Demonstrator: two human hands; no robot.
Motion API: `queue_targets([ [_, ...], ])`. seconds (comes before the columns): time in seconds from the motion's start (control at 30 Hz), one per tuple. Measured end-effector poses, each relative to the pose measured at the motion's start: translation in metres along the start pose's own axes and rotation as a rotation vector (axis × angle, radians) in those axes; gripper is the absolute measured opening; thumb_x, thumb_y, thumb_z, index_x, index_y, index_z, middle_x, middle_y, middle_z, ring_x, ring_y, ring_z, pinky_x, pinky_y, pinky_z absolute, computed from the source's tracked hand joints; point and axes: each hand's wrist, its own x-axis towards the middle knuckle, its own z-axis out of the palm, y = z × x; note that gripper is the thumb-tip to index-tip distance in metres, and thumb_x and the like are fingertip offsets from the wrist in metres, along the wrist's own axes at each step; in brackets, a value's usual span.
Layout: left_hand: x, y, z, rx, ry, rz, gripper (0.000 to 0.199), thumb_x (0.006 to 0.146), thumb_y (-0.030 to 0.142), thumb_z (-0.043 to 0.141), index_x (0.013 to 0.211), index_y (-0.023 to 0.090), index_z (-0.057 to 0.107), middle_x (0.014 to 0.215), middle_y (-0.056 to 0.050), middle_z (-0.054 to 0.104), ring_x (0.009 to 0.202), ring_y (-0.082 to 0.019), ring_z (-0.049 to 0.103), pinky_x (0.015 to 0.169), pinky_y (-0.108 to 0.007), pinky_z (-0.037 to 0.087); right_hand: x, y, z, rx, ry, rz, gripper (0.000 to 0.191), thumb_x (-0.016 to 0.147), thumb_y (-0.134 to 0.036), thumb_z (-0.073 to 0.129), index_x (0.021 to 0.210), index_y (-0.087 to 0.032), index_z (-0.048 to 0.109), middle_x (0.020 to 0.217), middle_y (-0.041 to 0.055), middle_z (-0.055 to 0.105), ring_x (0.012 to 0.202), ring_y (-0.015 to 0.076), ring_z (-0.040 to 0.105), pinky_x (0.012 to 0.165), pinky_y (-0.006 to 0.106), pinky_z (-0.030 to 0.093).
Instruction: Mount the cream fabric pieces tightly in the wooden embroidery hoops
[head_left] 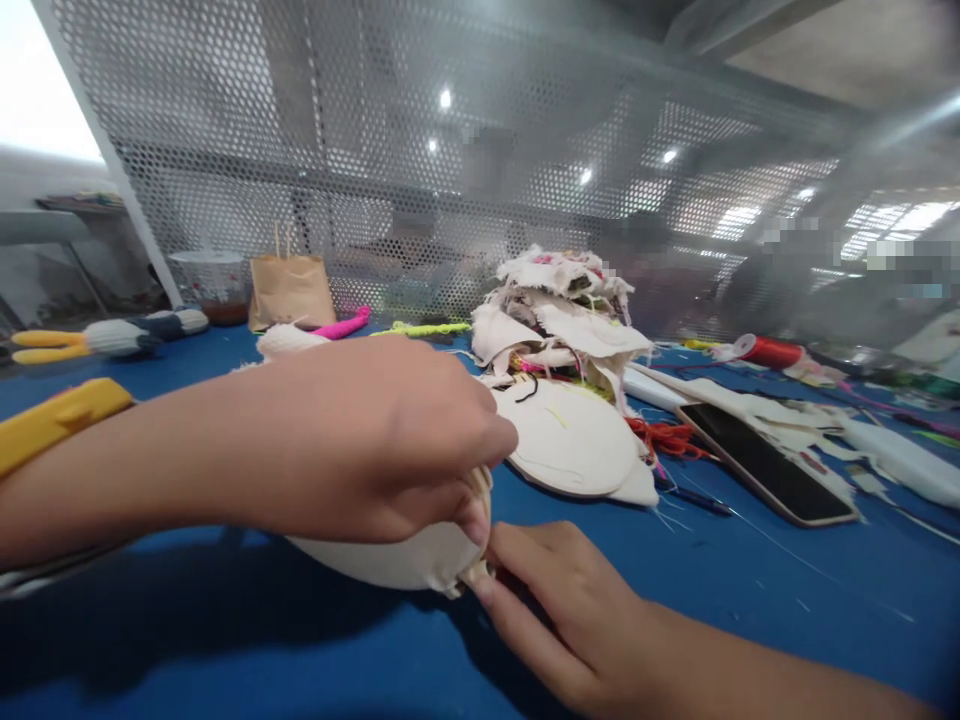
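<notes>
A wooden embroidery hoop with cream cloth stretched over it (397, 562) is held tilted just above the blue table (240, 620). My left hand (397, 430) is closed over its upper rim and hides much of the hoop. At the near right edge, the fingers of my right hand (570, 600) pinch the rim where the cloth bunches; the small part between thumb and finger is hard to make out. Just beyond my hands lies another round, cloth-covered hoop (574, 440), with dark and yellow-green thread ends on it.
Behind the second hoop rises a pile of frayed cream cloth pieces (559, 310). To the right are a phone (765, 465), a dark pen (701, 500), orange-red yarn (667, 438) and a red thread spool (772, 350). A paper bag (291, 290) and a knitted toy (112, 337) stand left, before a perforated metal screen (360, 130).
</notes>
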Motion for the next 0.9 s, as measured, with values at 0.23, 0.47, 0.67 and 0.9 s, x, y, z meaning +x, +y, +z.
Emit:
queue_targets([
  [0.23,0.001,-0.005,0.004,-0.012,0.022,-0.007,0.017,0.079,0.005,0.056,0.065,0.015,0.054,0.063,0.005,0.06,0.056,-0.008,0.046,0.053,-0.023,0.027,0.0,0.003,0.002,-0.164,0.115,-0.078,0.025,0.096,-0.017,0.034,0.085,-0.011,0.056,0.071,0.0041,0.057,0.06,0.0136,0.046,0.057,0.025,0.037],
  [0.47,0.003,0.002,0.001,-0.037,-0.017,0.031,0.016,0.077,0.004,0.058,0.066,0.015,0.057,0.067,0.005,0.063,0.056,-0.009,0.05,0.052,-0.023,0.029,0.0,0.001,0.004,-0.056,-0.015,-0.076,0.033,0.098,-0.021,0.025,0.087,-0.012,0.055,0.068,0.0038,0.056,0.056,0.0144,0.046,0.056,0.026,0.035],
  [0.67,0.002,-0.006,0.005,-0.031,-0.022,-0.012,0.018,0.077,0.004,0.059,0.065,0.017,0.056,0.066,0.007,0.064,0.058,-0.009,0.052,0.054,-0.022,0.031,0.004,-0.001,0.004,0.105,-0.095,0.201,0.032,0.1,-0.029,0.029,0.085,-0.015,0.053,0.072,0.0026,0.057,0.06,0.0131,0.05,0.059,0.024,0.036],
  [0.9,0.002,-0.01,0.005,-0.062,-0.024,-0.003,0.018,0.079,0.006,0.056,0.065,0.018,0.055,0.069,0.005,0.066,0.061,-0.01,0.054,0.056,-0.023,0.033,0.003,0.006,0.003,-0.082,-0.036,-0.028,0.028,0.098,-0.021,0.028,0.087,-0.014,0.052,0.074,0.0048,0.058,0.059,0.0147,0.047,0.055,0.027,0.033],
])
